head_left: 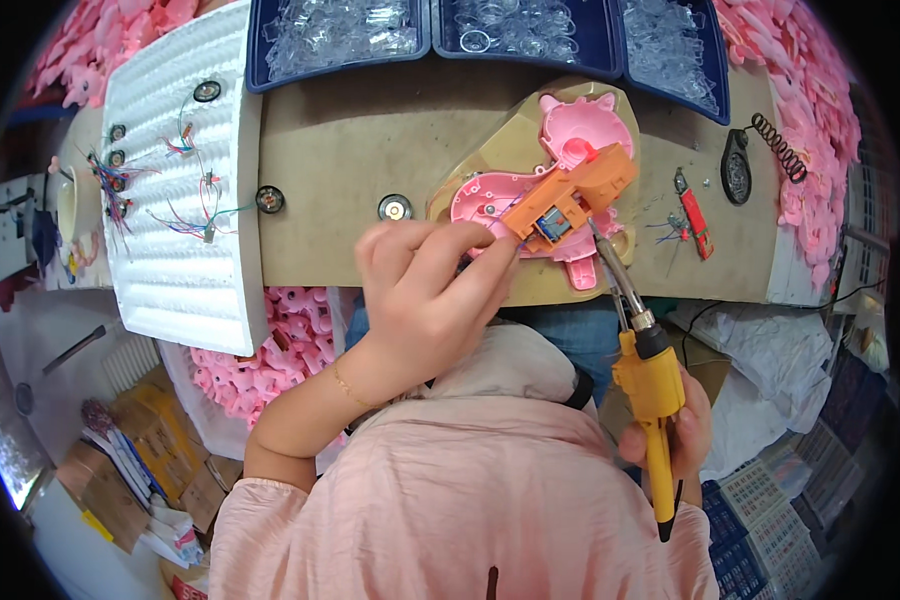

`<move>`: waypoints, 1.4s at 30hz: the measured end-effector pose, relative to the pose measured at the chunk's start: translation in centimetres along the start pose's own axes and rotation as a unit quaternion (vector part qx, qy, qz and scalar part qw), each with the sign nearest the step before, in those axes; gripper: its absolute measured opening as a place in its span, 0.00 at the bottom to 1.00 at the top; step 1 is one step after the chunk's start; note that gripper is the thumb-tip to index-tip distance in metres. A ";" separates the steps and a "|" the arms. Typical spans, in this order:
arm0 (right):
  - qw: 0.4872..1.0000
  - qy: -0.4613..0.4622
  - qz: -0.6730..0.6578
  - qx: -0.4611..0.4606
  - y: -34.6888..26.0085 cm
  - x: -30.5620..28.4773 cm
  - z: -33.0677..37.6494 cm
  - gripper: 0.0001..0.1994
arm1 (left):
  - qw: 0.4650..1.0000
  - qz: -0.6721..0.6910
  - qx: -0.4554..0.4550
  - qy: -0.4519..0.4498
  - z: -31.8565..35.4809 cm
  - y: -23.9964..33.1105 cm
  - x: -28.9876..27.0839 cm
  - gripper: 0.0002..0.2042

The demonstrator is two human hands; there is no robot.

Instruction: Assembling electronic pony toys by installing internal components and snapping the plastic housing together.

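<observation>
My right hand (692, 420) is wrapped round a yellow soldering iron (655, 385), whose metal tip reaches up to the orange plastic housing (600, 180). The thumb and fingers of my left hand (425, 290) pinch a thin wire (520, 242) at the housing's lower left end. A small blue part shows in an opening of the housing. Beneath lies a pink pig-shaped toy shell half (580, 125), its hollow side up, in a tan holder (615, 95). Just left of it a round speaker (395, 207) rests on the table.
White foam (185, 265) at left carries wired speakers. Blue bins (340, 82) of clear plastic parts line the back. At right lie a red cutter (695, 222), wire scraps (673, 230) and a black oval piece with coiled cord (736, 168). Pink shells (815, 130) are heaped far right.
</observation>
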State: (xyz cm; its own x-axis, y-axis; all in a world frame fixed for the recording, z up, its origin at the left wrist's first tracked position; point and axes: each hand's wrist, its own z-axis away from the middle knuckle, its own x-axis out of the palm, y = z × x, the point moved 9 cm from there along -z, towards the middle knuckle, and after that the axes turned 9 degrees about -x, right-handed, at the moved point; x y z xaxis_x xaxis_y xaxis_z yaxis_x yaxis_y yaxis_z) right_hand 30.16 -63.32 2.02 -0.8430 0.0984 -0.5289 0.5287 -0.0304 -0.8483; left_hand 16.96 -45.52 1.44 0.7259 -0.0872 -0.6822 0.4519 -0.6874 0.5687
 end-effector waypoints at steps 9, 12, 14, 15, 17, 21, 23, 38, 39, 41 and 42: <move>0.990 0.115 -0.060 -0.058 1.0 -1.5 1.1 0.29 | 0.986 0.069 -0.098 -0.117 -2.6 -0.3 0.8 0.06; 0.990 0.071 -0.064 -0.102 0.0 -1.8 -0.2 0.30 | 0.992 0.025 -0.073 -0.103 -2.5 0.0 0.8 0.05; 0.988 0.042 -0.065 -0.131 -0.7 -1.8 -0.7 0.31 | 0.995 0.001 -0.059 -0.087 -2.5 0.3 0.6 0.05; 0.989 0.042 -0.066 -0.129 -0.8 -1.9 -0.7 0.31 | 0.994 -0.008 -0.059 -0.088 -2.4 0.4 0.7 0.06; 0.990 0.032 -0.041 -0.128 -1.1 -1.7 -1.0 0.31 | 0.994 -0.018 -0.061 -0.090 -2.4 0.5 0.8 0.06; 0.990 0.057 -0.011 -0.127 -1.5 -1.6 -1.5 0.31 | 0.994 -0.021 -0.062 -0.083 -2.4 0.6 0.9 0.08; 0.984 0.083 0.001 -0.157 -1.7 -1.8 -1.6 0.30 | 0.995 -0.024 -0.060 -0.077 -2.3 0.6 0.9 0.08; 0.974 0.105 -0.045 -0.194 -2.0 -1.4 -2.4 0.27 | 0.996 -0.017 -0.060 -0.062 -1.8 0.5 1.2 0.09; 0.974 0.105 -0.044 -0.194 -2.0 -1.3 -2.7 0.27 | 0.996 -0.016 -0.060 -0.062 -1.8 0.5 1.2 0.09; 0.963 0.136 -0.060 -0.225 -2.6 -1.7 -3.0 0.26 | 0.996 -0.016 -0.060 -0.061 -1.9 0.6 1.2 0.09; 0.963 0.136 -0.060 -0.225 -2.9 -1.6 -3.1 0.26 | 0.996 -0.014 -0.061 -0.060 -1.9 0.6 1.2 0.09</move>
State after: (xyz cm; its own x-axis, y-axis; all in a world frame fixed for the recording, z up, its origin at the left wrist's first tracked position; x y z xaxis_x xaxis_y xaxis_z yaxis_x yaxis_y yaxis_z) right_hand 30.35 -60.33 5.40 -0.8756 0.3333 -0.3496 0.4705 0.4246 -0.7735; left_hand 19.10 -44.64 1.78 0.6479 -0.1604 -0.7447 0.5357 -0.5992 0.5950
